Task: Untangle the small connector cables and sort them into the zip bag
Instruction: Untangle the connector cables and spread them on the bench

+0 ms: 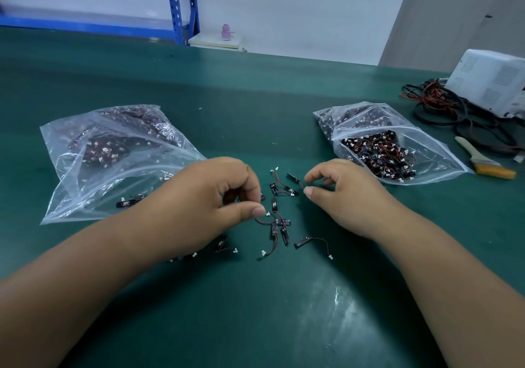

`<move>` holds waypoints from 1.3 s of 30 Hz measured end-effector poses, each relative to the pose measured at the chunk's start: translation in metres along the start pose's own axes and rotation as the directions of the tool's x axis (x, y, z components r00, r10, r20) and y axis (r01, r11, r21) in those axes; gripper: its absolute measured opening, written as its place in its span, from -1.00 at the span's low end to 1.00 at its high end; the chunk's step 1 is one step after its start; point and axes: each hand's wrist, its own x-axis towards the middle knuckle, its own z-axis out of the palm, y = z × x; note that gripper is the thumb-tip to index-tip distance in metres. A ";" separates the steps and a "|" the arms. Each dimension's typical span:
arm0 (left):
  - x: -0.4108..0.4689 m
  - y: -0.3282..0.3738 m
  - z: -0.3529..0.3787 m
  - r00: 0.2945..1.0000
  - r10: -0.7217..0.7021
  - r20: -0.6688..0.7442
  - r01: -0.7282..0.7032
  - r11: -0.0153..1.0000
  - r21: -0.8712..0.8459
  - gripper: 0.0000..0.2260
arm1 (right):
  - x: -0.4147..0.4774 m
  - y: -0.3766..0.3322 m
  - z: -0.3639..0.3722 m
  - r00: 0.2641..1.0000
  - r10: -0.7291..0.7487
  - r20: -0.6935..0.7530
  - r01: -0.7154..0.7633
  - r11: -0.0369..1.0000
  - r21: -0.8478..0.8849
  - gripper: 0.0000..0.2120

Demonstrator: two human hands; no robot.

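Several small connector cables (pixel 279 225), black with red wires and white plugs, lie in a loose cluster on the green table (pixel 255 310) between my hands. My left hand (pixel 216 197) pinches the white-plug end of one cable at the cluster's left. My right hand (pixel 338 191) pinches the wire of another cable whose black piece (pixel 294 178) sticks out to the left. A clear zip bag (pixel 108 154) lies at the left with cables inside. A second clear zip bag (pixel 397 146) at the right is open and holds a heap of tangled cables.
A white device (pixel 491 80) sits at the far right with a pile of thick black and red leads (pixel 443 111) beside it. A paintbrush (pixel 485 163) lies next to the right bag. Blue shelving (pixel 179 6) stands beyond the table's far edge.
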 end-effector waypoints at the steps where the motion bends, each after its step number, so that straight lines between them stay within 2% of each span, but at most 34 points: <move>1: -0.001 0.001 0.003 1.000 0.006 0.010 -0.005 1.000 -0.017 -0.88 | 0.000 0.000 0.000 1.000 0.000 -0.002 0.000 1.000 0.003 -0.86; 4: -0.004 0.003 0.008 0.998 0.010 0.058 -0.009 1.000 -0.020 -0.87 | 0.001 0.001 0.001 1.000 -0.007 -0.011 0.007 1.000 0.022 -0.90; 8: -0.003 -0.005 -0.002 0.995 -0.080 0.051 0.077 0.995 0.060 -0.89 | 0.001 0.002 0.001 0.999 -0.030 -0.025 0.031 0.999 0.036 -0.96; 10: -0.003 -0.011 -0.007 0.980 -0.140 0.142 0.116 0.979 0.167 -0.82 | 0.002 0.001 0.001 0.999 -0.035 -0.026 0.037 0.998 0.043 -0.97; 14: -0.006 -0.021 -0.010 0.883 -0.288 0.371 0.135 0.912 0.388 -0.62 | 0.001 -0.001 0.001 0.999 -0.043 0.014 0.042 0.996 0.082 -0.93; 15: -0.006 -0.021 -0.010 0.860 -0.307 0.407 0.126 0.902 0.414 -0.60 | 0.000 -0.002 -0.001 0.998 -0.050 0.049 0.045 0.994 0.097 -0.85; 17: -0.005 -0.021 -0.011 0.842 -0.307 0.444 0.115 0.905 0.409 -0.62 | -0.003 -0.003 -0.008 0.978 -0.068 0.198 0.044 0.991 0.125 -0.54; 20: -0.005 -0.023 -0.017 0.856 -0.284 0.431 0.104 0.913 0.394 -0.60 | -0.009 -0.002 -0.021 0.869 -0.065 0.490 -0.020 0.986 0.166 -0.01; 22: -0.005 -0.027 -0.021 0.861 -0.293 0.417 0.114 0.908 0.403 -0.56 | -0.011 0.000 -0.024 0.826 -0.051 0.561 0.010 0.997 0.077 0.15; 25: -0.005 -0.031 -0.024 0.853 -0.302 0.426 0.115 0.904 0.412 -0.53 | -0.011 -0.003 -0.023 0.855 -0.025 0.519 0.025 1.000 0.008 0.16; 29: -0.005 -0.033 -0.022 0.859 -0.284 0.426 0.096 0.906 0.412 -0.54 | -0.010 -0.006 -0.021 0.882 -0.015 0.471 0.008 1.000 0.018 0.13; 37: -0.003 -0.029 -0.019 0.894 -0.291 0.340 0.124 0.891 0.436 -0.66 | -0.011 -0.008 -0.015 0.904 -0.014 0.427 -0.039 0.992 0.117 0.11; 39: -0.003 -0.029 -0.019 0.896 -0.284 0.341 0.116 0.891 0.438 -0.67 | -0.011 -0.009 -0.010 0.922 -0.009 0.388 -0.026 0.996 0.085 0.10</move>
